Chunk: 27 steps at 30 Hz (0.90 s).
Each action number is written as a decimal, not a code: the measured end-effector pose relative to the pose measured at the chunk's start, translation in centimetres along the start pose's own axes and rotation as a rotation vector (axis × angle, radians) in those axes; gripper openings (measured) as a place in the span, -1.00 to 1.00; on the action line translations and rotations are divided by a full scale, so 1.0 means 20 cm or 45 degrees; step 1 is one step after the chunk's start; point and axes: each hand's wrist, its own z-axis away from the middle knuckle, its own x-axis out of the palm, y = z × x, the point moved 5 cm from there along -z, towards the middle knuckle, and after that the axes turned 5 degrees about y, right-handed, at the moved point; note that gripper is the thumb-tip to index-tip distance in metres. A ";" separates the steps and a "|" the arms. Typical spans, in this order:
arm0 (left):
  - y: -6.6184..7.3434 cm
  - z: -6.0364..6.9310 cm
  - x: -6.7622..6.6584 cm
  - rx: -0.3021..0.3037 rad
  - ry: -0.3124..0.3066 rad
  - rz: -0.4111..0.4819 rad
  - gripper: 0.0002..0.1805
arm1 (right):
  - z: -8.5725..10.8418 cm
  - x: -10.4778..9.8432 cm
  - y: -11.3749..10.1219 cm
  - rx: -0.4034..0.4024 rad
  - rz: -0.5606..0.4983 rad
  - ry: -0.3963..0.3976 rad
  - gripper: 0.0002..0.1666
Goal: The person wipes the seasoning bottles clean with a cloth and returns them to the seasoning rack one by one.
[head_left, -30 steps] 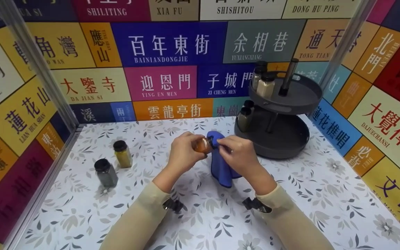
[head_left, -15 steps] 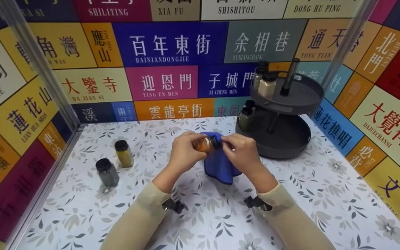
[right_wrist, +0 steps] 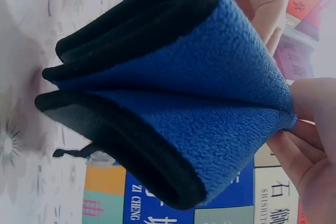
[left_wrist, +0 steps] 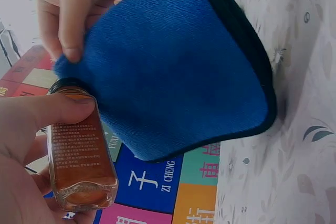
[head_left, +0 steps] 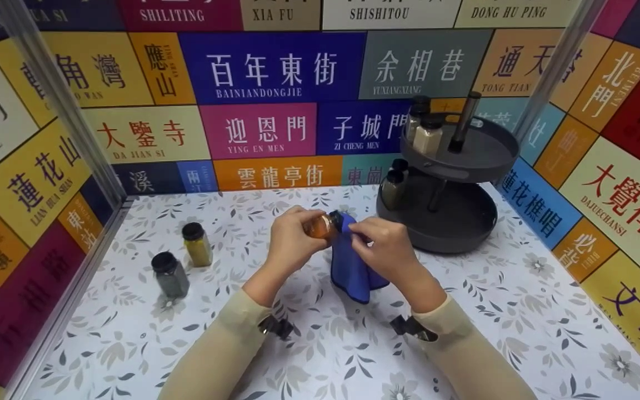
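Observation:
My left hand [head_left: 293,238] grips a glass spice jar [left_wrist: 84,156] of orange-brown powder, tilted with its black cap [head_left: 335,220] toward the right. Printed small text covers the side of the jar in the left wrist view. Between thumb and fingers, my right hand [head_left: 384,244] pinches the top of a blue cloth [head_left: 349,266] with a dark edge. The cloth hangs down in folds beside the cap and touches it in the left wrist view. In the right wrist view the cloth [right_wrist: 199,87] hides the jar.
A jar of yellow powder [head_left: 198,247] and a jar of grey powder [head_left: 171,278] stand on the left of the table. At the back right is a dark two-tier round rack [head_left: 448,233], with several jars on its left side. Printed panels wall in the table.
The jar and cloth shift slightly right, then back left. The cloth swings and changes its folds around the cap. Both hands keep their holds.

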 end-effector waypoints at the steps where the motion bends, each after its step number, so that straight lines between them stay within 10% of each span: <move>1: 0.00 0.00 0.01 0.003 -0.007 -0.007 -0.41 | 0.00 0.00 -0.01 -0.006 0.000 0.003 -0.80; 27: 0.04 0.01 0.02 0.090 -0.079 0.054 -0.39 | 0.02 0.01 0.09 0.230 -0.063 0.081 -0.85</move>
